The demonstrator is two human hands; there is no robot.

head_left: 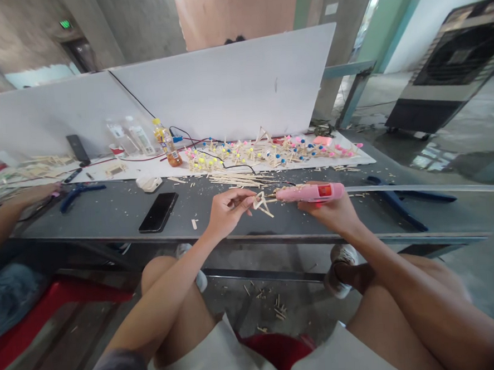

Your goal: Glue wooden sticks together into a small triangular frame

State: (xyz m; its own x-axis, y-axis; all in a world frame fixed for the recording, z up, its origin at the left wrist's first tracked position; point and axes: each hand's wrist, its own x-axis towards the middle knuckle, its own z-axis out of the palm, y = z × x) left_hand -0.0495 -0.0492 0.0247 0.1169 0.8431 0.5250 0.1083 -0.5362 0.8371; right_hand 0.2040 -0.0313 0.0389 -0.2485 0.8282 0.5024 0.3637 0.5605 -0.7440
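Observation:
My left hand (228, 211) pinches a small frame of pale wooden sticks (263, 204) between thumb and fingertips, just above the front of the grey table. Wrapped around the handle of a pink glue gun (301, 193) is my right hand (334, 213). The gun's nozzle points left and meets or nearly meets the stick frame; I cannot tell if they touch. A long, whitish glue stick (431, 187) juts from the gun's back end to the right. Loose wooden sticks (240, 180) lie just beyond my hands.
A black phone (159, 212), a white case (148, 183) and blue-handled pliers (403, 209) lie on the table (119, 215). Behind are many stick pieces with coloured tips (278, 152), a drink bottle (167, 142) and a white panel (225, 97). At left, another person's hand (42, 193) works.

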